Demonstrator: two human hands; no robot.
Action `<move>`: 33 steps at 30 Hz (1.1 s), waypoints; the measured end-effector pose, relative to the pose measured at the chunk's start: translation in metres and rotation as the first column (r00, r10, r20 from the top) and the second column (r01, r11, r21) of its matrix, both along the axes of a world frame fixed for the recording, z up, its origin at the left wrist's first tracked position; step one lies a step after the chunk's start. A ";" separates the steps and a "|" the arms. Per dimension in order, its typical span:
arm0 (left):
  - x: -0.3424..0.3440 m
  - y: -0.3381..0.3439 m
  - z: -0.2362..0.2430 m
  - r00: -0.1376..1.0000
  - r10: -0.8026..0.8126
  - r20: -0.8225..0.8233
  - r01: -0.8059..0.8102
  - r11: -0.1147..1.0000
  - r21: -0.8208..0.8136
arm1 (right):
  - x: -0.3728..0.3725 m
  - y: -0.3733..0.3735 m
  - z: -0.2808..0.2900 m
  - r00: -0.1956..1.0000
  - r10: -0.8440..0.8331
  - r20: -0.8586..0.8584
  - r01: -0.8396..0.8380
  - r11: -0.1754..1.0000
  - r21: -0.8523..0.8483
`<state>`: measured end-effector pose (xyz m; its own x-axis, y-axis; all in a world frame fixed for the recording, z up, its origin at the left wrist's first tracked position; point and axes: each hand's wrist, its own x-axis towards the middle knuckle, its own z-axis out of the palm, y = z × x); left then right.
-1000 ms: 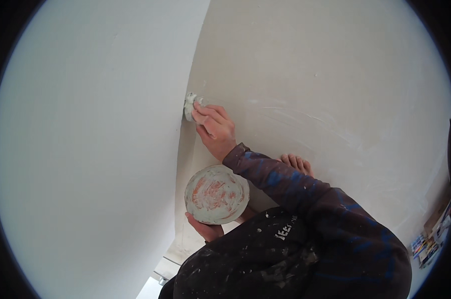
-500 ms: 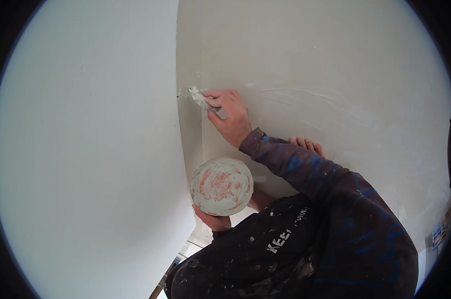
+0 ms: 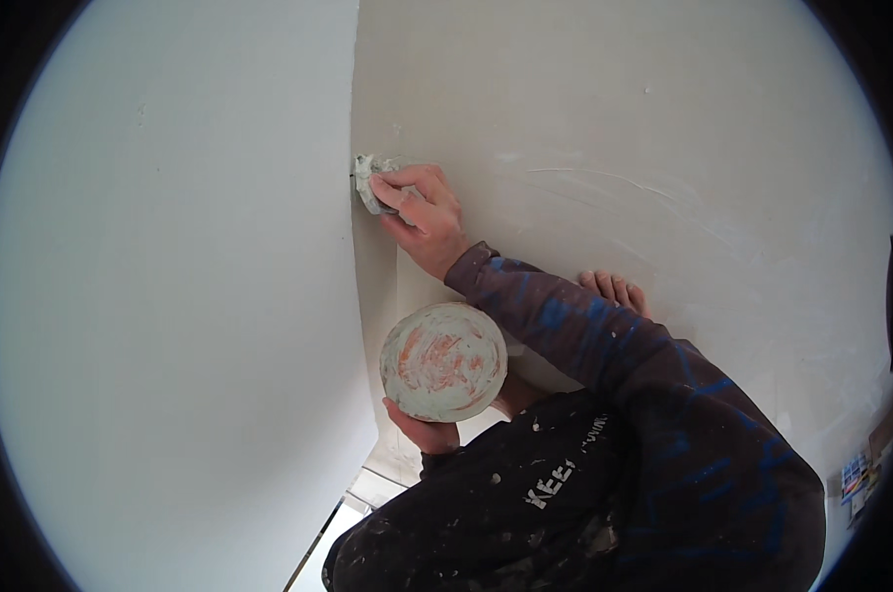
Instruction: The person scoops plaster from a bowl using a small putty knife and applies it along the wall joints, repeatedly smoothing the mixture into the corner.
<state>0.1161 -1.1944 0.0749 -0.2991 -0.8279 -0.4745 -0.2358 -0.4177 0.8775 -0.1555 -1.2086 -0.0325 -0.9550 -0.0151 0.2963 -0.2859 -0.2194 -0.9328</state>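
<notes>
The person's right hand [image 3: 428, 219] reaches to the narrow strip [image 3: 373, 257] beside the edge of a large white surface [image 3: 190, 296], its fingers grasping a small tool [image 3: 363, 184] coated in pale filler. The tool sits at that edge — its exact shape is hidden by the filler and the fingers.

Below it, well apart from the tool, the left hand [image 3: 425, 431] grasps a round disc [image 3: 444, 361] at its lower rim; part of that hand is out of sight beneath it. The disc's face is smeared with whitish filler, and reddish-orange patches show through near the middle.

A broad beige surface [image 3: 643, 128] fills the upper right, marked with a thin curved line and faint whitish smears. A bare foot [image 3: 616, 290] shows behind the right sleeve [image 3: 565, 311], which is dark with blue patches — the dark clothing [image 3: 486, 503] below is flecked with pale spots. Small colourful items [image 3: 856, 481] lie at the far right.
</notes>
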 end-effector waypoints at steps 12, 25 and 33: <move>0.008 0.000 -0.002 1.000 0.019 0.002 -0.019 0.999 0.041 | -0.013 -0.006 -0.002 0.982 -0.137 -0.133 0.158 0.972 0.171; 0.000 -0.001 0.000 0.993 0.047 -0.109 -0.041 0.998 0.051 | 0.019 0.041 0.020 0.947 0.305 0.098 -0.320 0.924 0.210; 0.006 -0.003 -0.004 0.992 0.092 -0.088 -0.086 0.994 0.071 | 0.015 0.029 0.019 0.830 0.132 0.541 -0.120 0.991 -0.057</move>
